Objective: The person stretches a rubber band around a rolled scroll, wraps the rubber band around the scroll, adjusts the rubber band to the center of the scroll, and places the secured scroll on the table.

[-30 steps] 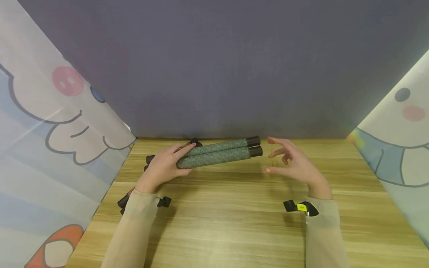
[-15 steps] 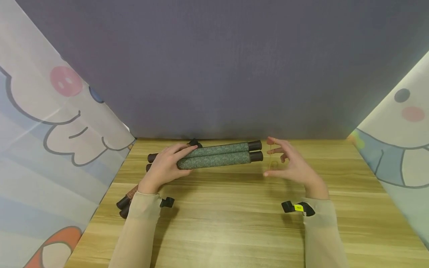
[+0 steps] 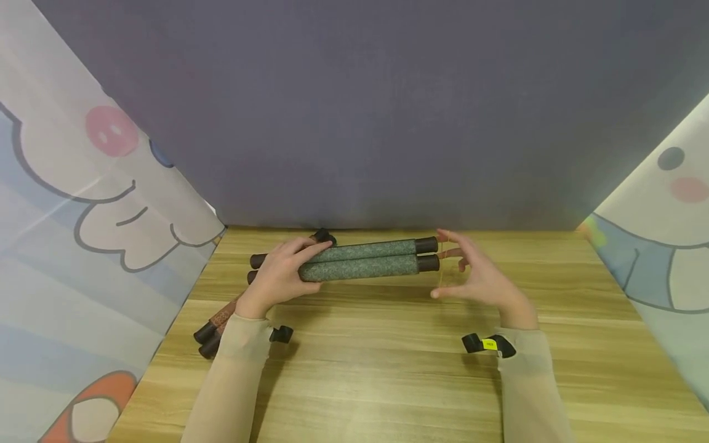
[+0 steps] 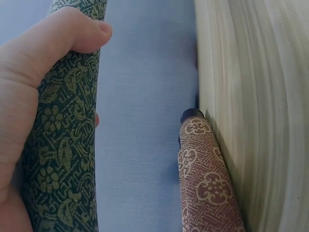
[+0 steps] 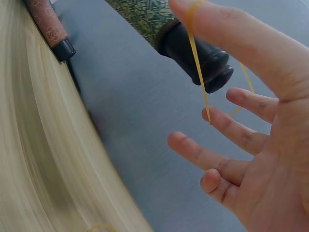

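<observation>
Two green patterned scroll rolls [image 3: 360, 259] with dark end knobs lie side by side, raised over the table. My left hand [image 3: 279, 271] grips them near their left part, thumb on the near side. In the left wrist view, the green cloth [image 4: 63, 140] shows its leaf pattern. My right hand [image 3: 479, 277] stands at their right end with thumb and fingers spread. A thin yellow rubber band [image 5: 197, 63] is stretched between its thumb and fingers. The dark knobs [image 5: 207, 60] are at the band's loop; whether they are inside it, I cannot tell.
A reddish-brown patterned scroll [image 3: 224, 315] lies on the wooden table [image 3: 360, 369], partly under my left hand and forearm. Another yellow band [image 5: 101, 225] shows at the lower edge of the right wrist view. A grey wall [image 3: 354, 123] rises behind the table.
The green rolls have shifted slightly right and their right end has dipped. My right hand has moved left with the rubber band, and the gap to the dark knobs has closed.
</observation>
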`<move>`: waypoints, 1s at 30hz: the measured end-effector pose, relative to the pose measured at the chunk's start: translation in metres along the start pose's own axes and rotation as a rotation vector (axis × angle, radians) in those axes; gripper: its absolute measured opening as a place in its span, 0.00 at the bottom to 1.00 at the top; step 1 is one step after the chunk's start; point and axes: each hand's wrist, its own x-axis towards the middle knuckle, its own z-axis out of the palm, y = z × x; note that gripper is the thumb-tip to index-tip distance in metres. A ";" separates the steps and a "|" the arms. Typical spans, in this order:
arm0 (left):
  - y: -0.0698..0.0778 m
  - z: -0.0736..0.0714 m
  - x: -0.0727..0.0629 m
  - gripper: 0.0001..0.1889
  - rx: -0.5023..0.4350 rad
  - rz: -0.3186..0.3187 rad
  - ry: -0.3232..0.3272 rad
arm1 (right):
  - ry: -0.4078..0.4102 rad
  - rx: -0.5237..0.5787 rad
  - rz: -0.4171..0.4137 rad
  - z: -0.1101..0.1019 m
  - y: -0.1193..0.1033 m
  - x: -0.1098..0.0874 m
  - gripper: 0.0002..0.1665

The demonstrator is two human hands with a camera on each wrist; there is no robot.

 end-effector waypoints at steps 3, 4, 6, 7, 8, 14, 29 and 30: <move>-0.001 0.002 0.001 0.48 -0.010 0.002 -0.005 | -0.013 -0.017 0.020 0.001 -0.002 0.000 0.77; -0.001 0.002 0.002 0.48 -0.014 0.002 -0.008 | -0.017 -0.026 0.027 0.001 -0.003 0.000 0.78; 0.000 0.003 0.002 0.48 -0.023 0.004 -0.017 | -0.028 -0.039 0.043 0.001 -0.005 0.000 0.78; 0.000 0.003 0.003 0.47 -0.028 0.007 -0.019 | -0.031 -0.043 0.047 0.002 -0.006 0.000 0.79; 0.000 0.003 0.003 0.47 -0.031 0.010 -0.020 | -0.035 -0.048 0.053 0.002 -0.007 0.000 0.79; 0.005 0.003 0.004 0.46 -0.048 0.029 -0.033 | -0.038 -0.042 0.036 0.004 -0.009 0.002 0.78; 0.015 0.010 0.009 0.46 -0.055 0.061 -0.090 | -0.068 -0.019 0.022 0.008 -0.010 0.005 0.76; 0.015 0.011 0.010 0.45 -0.053 0.059 -0.099 | -0.070 -0.020 0.026 0.008 -0.011 0.004 0.75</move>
